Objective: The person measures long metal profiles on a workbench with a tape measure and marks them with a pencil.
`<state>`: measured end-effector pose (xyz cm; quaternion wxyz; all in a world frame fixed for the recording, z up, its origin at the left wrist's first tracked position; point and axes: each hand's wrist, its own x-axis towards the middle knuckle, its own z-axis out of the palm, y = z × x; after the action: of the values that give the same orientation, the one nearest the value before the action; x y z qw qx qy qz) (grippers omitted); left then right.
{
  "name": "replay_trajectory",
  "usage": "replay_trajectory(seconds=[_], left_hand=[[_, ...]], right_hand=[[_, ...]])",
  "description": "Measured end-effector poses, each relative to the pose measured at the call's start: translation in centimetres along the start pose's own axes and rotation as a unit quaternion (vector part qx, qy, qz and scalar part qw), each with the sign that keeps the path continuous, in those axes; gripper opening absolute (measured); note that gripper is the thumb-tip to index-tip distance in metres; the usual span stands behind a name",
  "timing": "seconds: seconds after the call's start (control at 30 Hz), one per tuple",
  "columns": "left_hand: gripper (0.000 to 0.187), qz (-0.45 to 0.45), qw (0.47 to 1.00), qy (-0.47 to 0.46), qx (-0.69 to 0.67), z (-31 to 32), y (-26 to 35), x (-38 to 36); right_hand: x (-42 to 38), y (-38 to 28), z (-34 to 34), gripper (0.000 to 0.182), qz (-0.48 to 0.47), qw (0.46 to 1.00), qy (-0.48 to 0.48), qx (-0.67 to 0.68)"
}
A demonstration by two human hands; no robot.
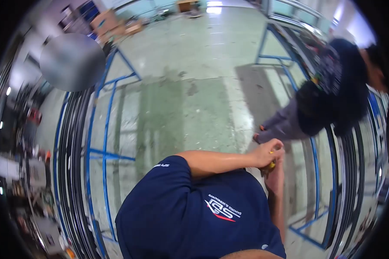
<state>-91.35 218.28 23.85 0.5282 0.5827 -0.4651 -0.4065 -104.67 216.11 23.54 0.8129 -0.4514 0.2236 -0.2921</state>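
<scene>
- One person wears the camera; the view looks down over a navy shirt (194, 216) with one white and red logo on the chest.
- Two hands are seen, brought together in front of the body at the right of the frame.
- Which arm is which cannot be told for certain in this warped view. The arm crossing from the sleeve is taken as the right hand (270, 153); its fingers are curled closed around one small yellow object (271, 165).
- The left hand (275, 170) comes up from below and meets the other at that object. Its fingers are largely hidden; whether they are apart or together cannot be told.
- The yellow object sits between the two hands, mostly covered; its kind cannot be told.
- One other person in dark clothes (333, 95) stands at the upper right, well apart from the hands.
- Two blue metal frames (106, 151) stand on a pale green floor (194, 86), one at each side.
</scene>
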Motion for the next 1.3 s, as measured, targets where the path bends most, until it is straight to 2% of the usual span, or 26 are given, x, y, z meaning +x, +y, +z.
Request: replay_trajectory(seconds=[0.03, 0.07, 0.13, 0.2, 0.23, 0.27, 0.3, 0.33, 0.37, 0.4, 0.43, 0.47, 0.53, 0.6, 0.7, 0.83, 0.93, 1.0, 1.07, 1.17, 1.2, 1.23, 1.27, 1.3], left_hand=[[0.043, 0.067, 0.995, 0.079, -0.008, -1.9, -0.5, -0.9], [0.037, 0.082, 0.990, 0.109, 0.019, -4.5, -0.6, -2.0], [0.034, 0.021, 0.987, 0.156, 0.043, -8.2, -0.5, -2.9], [0.034, -0.011, 0.980, 0.191, 0.049, -12.7, -1.2, -4.4], [0.034, -0.036, 0.978, 0.198, 0.053, -14.7, -1.7, -5.5], [0.034, -0.044, 0.975, 0.212, 0.056, -16.7, -2.8, -6.5], [0.034, -0.015, 0.972, 0.228, 0.058, -18.8, -4.0, -7.5], [0.034, 0.015, 0.969, 0.238, 0.063, -20.7, -4.7, -8.3], [0.033, -0.019, 0.970, 0.239, 0.041, -22.1, -4.8, -9.1], [0.032, -0.044, 0.970, 0.236, -0.042, -23.2, -5.5, -9.7], [0.032, -0.071, 0.965, 0.219, -0.127, -24.0, -6.6, -9.9], [0.036, -0.085, 0.969, 0.222, -0.073, -24.9, -6.9, -9.9], [0.046, -0.112, 0.979, 0.172, 0.008, -26.3, -6.3, -9.1], [0.061, -0.126, 0.987, 0.092, 0.051, -26.6, -5.3, -7.1], [0.084, -0.116, 0.990, -0.014, 0.081, -26.6, -6.3, -2.5], [0.096, -0.118, 0.976, -0.135, 0.120, -26.0, -6.5, 6.2], [0.093, -0.153, 0.972, -0.168, 0.060, -26.6, -7.1, 13.6], [0.091, -0.145, 0.973, -0.163, 0.076, -27.0, -6.5, 18.4], [0.089, -0.137, 0.973, -0.160, 0.091, -27.2, -6.1, 23.5], [0.083, -0.134, 0.963, -0.144, 0.186, -28.1, -4.8, 30.1], [0.081, -0.176, 0.967, -0.144, 0.112, -28.2, -3.6, 32.1], [0.078, -0.214, 0.966, -0.142, 0.032, -28.2, -2.9, 33.8], [0.078, -0.212, 0.966, -0.146, 0.027, -28.4, -3.6, 34.9], [0.076, -0.164, 0.979, -0.106, 0.061, -28.7, -5.0, 35.8]], right_hand=[[1.9, 0.9, 2.2, 0.053, 0.013, 0.999, -0.017, 0.030], [3.6, 1.5, 4.9, 0.052, 0.026, 0.997, -0.031, 0.061], [6.0, 2.3, 7.9, 0.051, 0.078, 0.991, -0.079, 0.073], [8.3, 4.3, 10.5, 0.059, 0.134, 0.978, -0.131, 0.091], [9.2, 5.3, 12.4, 0.055, 0.164, 0.978, -0.096, 0.089], [9.9, 6.3, 14.0, 0.055, 0.176, 0.974, -0.107, 0.091], [10.6, 7.4, 15.5, 0.053, 0.172, 0.979, -0.103, 0.036], [11.6, 8.5, 16.7, 0.052, 0.163, 0.982, -0.095, -0.016], [12.5, 9.2, 17.4, 0.049, 0.195, 0.977, -0.075, -0.026], [13.1, 9.5, 17.8, 0.049, 0.193, 0.979, -0.065, -0.019], [13.7, 9.1, 18.3, 0.050, 0.239, 0.967, -0.070, -0.045], [14.4, 8.4, 18.2, 0.050, 0.277, 0.957, -0.061, -0.069], [16.1, 10.3, 16.3, 0.051, 0.232, 0.973, 0.004, -0.012], [17.6, 10.5, 13.7, 0.053, 0.231, 0.972, 0.040, -0.021], [20.0, 10.2, 11.2, 0.054, 0.221, 0.965, 0.116, 0.079], [23.8, 9.0, 7.0, 0.053, 0.219, 0.952, 0.161, 0.140], [29.2, 8.0, 5.0, 0.056, 0.184, 0.956, 0.160, 0.161], [33.2, 6.2, 4.1, 0.061, 0.176, 0.962, 0.128, 0.167], [37.2, 3.0, 3.7, 0.066, 0.162, 0.977, 0.084, 0.112], [43.1, 0.6, 1.5, 0.077, 0.145, 0.984, 0.039, 0.097], [44.9, 0.6, 0.6, 0.083, 0.135, 0.988, 0.024, 0.076], [46.0, -2.0, 0.9, 0.085, 0.151, 0.985, 0.012, 0.081], [47.2, -2.1, 0.5, 0.085, 0.152, 0.985, 0.016, 0.077], [48.6, -1.9, 0.0, 0.078, 0.129, 0.990, 0.008, 0.061]])
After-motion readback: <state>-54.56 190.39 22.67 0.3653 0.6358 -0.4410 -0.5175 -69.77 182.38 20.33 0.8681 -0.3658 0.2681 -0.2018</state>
